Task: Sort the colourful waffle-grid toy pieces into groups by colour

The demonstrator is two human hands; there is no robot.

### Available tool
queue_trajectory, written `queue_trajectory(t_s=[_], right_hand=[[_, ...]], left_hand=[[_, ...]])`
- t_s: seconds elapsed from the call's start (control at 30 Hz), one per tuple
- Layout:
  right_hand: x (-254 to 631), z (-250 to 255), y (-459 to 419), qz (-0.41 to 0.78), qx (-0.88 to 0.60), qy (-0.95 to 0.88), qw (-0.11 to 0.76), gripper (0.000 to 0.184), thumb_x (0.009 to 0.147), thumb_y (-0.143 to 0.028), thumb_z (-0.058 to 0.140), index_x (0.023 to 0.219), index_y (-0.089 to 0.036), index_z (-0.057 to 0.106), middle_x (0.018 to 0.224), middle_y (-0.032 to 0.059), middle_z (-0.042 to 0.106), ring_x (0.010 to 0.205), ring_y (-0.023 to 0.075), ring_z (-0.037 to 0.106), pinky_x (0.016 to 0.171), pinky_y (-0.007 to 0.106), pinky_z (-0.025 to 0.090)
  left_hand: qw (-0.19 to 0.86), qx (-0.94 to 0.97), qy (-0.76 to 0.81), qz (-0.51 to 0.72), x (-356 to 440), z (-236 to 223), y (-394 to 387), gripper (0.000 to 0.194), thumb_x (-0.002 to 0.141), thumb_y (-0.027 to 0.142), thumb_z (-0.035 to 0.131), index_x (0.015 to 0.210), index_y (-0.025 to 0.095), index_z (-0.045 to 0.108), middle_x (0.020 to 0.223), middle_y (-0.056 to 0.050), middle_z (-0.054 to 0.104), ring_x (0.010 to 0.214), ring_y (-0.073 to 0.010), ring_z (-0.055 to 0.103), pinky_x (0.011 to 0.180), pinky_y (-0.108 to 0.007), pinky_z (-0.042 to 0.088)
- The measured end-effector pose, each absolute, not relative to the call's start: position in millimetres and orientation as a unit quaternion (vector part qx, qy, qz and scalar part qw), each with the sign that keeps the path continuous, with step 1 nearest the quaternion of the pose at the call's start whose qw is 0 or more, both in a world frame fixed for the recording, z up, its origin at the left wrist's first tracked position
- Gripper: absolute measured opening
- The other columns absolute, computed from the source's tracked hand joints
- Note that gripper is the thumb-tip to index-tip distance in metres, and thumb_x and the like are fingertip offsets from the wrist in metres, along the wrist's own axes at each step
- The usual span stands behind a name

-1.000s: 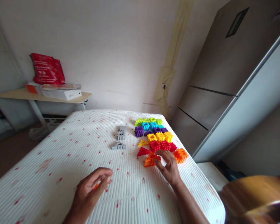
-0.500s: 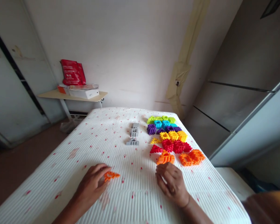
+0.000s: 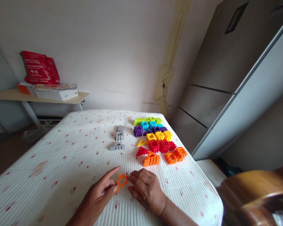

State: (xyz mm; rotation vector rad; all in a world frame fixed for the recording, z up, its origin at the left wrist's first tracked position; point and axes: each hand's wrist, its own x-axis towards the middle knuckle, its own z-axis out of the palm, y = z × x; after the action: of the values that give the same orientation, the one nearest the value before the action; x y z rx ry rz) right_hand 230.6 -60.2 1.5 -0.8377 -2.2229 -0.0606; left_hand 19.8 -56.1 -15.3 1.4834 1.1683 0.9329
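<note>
An orange triangular-looking building piece [image 3: 121, 181] with toothed edges and an open middle is held just above the covered surface. My left hand [image 3: 100, 194] pinches its left side between thumb and fingers, the index finger stretched out above it. Against its right corner are the curled fingertips of my right hand [image 3: 147, 190]; the exact grip there is partly hidden. Beyond my right hand stands a group of orange pieces [image 3: 152, 159], with another orange stack [image 3: 175, 156] to its right.
Red [image 3: 163, 146], yellow [image 3: 159, 136], purple [image 3: 138, 131], blue [image 3: 152, 125] and green pieces [image 3: 147, 120] stand in rows at the right. Grey pieces [image 3: 119, 135] form a column left of them. A side table [image 3: 81, 98] bears boxes and a red bag [image 3: 40, 69].
The orange piece and my left hand have moved right, and the piece is now turned more upright. My right hand has come left from the orange group to the piece. The view has swung right.
</note>
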Motion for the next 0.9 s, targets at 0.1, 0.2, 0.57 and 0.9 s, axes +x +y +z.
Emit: queue_trajectory(t_s=[0.1,0.2,0.57,0.9], right_hand=[[233.8,2.2,-59.7,0.016,-0.333,-0.849,0.410,0.019,0.089,-0.021,0.049,0.107,-0.019,0.058,0.094,0.0069,0.067,0.080,0.0152,0.059,0.071,0.029,0.049],[242.5,5.6,-60.2,0.049,-0.341,-0.832,0.435,0.017,0.089,-0.021,0.051,0.104,-0.020,0.059,0.093,0.0058,0.067,0.082,0.0148,0.060,0.072,0.028,0.049],[311.8,35.5,-26.3,0.024,-0.433,-0.759,0.485,0.010,0.086,-0.022,0.056,0.090,-0.020,0.066,0.081,0.0041,0.069,0.074,0.0168,0.062,0.068,0.029,0.049],[319.8,21.3,-14.5,0.022,-0.461,-0.764,0.451,0.012,0.086,-0.022,0.055,0.081,-0.019,0.066,0.078,0.0029,0.069,0.071,0.0161,0.061,0.065,0.029,0.048]], left_hand=[[0.523,0.616,0.448,0.382,35.8,-6.2,-55.0,0.058,0.082,0.040,0.049,0.135,0.021,0.039,0.064,0.004,0.056,0.060,-0.0123,0.051,0.059,-0.022,0.042],[0.557,0.608,0.431,0.368,44.1,1.2,-53.7,0.060,0.083,0.042,0.049,0.138,0.024,0.032,0.067,0.004,0.056,0.062,-0.0122,0.052,0.064,-0.023,0.043],[0.532,0.529,0.473,0.461,44.1,-0.5,-41.6,0.068,0.078,0.052,0.054,0.132,0.015,0.035,0.078,-0.003,0.067,0.080,-0.0182,0.061,0.081,-0.030,0.046],[0.530,0.492,0.502,0.474,35.7,-9.3,-37.1,0.073,0.070,0.055,0.060,0.128,0.016,0.041,0.076,-0.002,0.067,0.081,-0.0193,0.063,0.076,-0.029,0.049]])
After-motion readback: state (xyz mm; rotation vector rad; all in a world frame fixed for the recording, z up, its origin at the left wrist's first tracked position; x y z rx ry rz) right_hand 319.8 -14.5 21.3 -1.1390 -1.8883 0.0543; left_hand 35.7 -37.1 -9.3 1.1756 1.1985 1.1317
